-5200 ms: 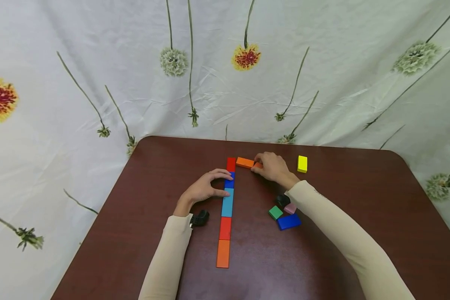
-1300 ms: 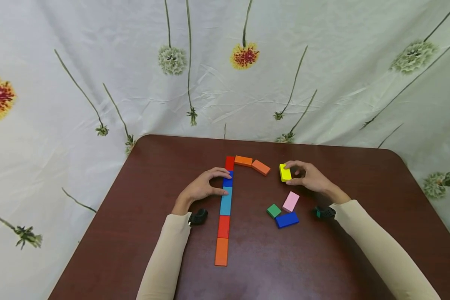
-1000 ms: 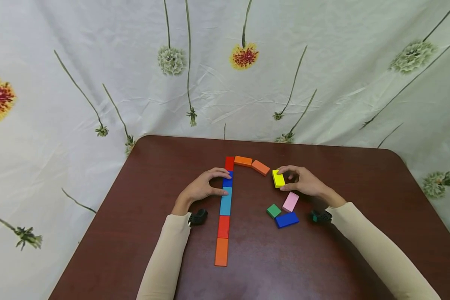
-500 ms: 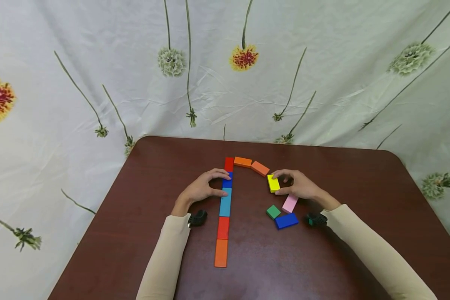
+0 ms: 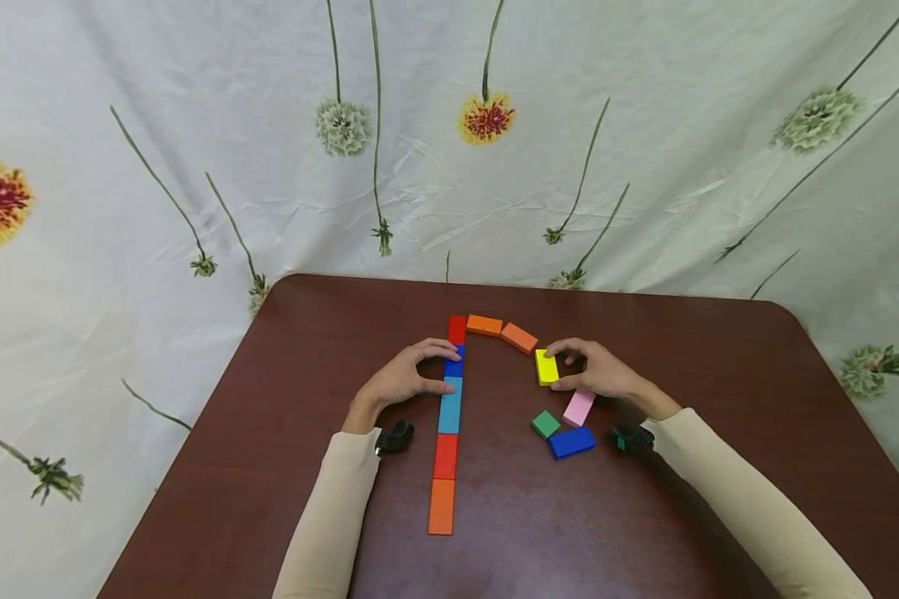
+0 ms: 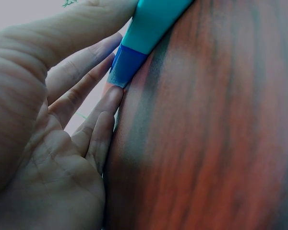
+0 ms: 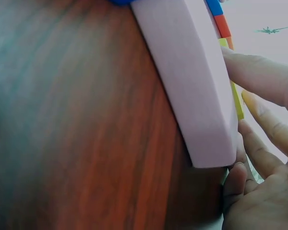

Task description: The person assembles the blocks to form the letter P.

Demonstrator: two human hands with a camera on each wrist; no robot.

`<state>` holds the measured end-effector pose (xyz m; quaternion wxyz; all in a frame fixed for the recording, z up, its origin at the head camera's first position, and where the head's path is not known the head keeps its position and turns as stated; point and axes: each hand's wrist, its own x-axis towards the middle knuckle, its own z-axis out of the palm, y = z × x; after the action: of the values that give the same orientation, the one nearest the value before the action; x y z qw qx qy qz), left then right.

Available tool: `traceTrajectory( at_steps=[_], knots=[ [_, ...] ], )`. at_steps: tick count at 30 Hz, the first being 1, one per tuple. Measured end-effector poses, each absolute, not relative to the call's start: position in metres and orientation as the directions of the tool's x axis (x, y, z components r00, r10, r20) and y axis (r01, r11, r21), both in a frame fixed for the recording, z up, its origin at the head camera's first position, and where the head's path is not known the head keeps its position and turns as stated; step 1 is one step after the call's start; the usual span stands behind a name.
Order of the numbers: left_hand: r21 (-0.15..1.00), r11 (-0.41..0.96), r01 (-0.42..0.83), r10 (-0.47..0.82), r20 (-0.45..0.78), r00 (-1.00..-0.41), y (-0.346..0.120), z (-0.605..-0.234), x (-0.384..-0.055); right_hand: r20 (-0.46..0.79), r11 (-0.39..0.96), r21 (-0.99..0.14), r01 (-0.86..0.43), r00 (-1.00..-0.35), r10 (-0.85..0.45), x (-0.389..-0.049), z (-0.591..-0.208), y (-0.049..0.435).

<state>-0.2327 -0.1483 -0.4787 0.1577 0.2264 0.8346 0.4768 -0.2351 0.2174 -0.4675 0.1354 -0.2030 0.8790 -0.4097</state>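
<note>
In the head view my right hand (image 5: pixel 603 370) pinches a yellow block (image 5: pixel 547 368) between thumb and fingers, just past the end of two orange blocks (image 5: pixel 519 337) that lead off the row's far end. My left hand (image 5: pixel 400 378) rests beside a straight row of flat blocks, its thumb at the light blue block (image 5: pixel 451 408) and its fingertips at the dark blue block (image 5: pixel 453 366). A red block (image 5: pixel 457 329) tops that row. The right wrist view shows the yellow block's edge (image 7: pixel 238 103) behind a pink block (image 7: pixel 187 81).
Below my right hand lie the pink block (image 5: pixel 578 408), a green block (image 5: pixel 545 424) and a blue block (image 5: pixel 573 443). The row's near end has a red block (image 5: pixel 445 456) and an orange block (image 5: pixel 440 507). A flowered cloth (image 5: pixel 270 100) hangs behind the brown table (image 5: pixel 285 466).
My right hand has let go of the second orange block, then taken the yellow block and moved it left and nearer, to the end of the orange pair. My left hand has stayed put.
</note>
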Motion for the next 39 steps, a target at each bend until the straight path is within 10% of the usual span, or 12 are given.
traceTrajectory(
  at_steps=[39],
  knots=[
    [0.877, 0.419, 0.234, 0.535, -0.03, -0.844, -0.1482, -0.4818, -0.2331, -0.086, 0.609, -0.759, -0.229, -0.893, -0.443, -0.2319, -0.4683, 0.2104]
  ],
)
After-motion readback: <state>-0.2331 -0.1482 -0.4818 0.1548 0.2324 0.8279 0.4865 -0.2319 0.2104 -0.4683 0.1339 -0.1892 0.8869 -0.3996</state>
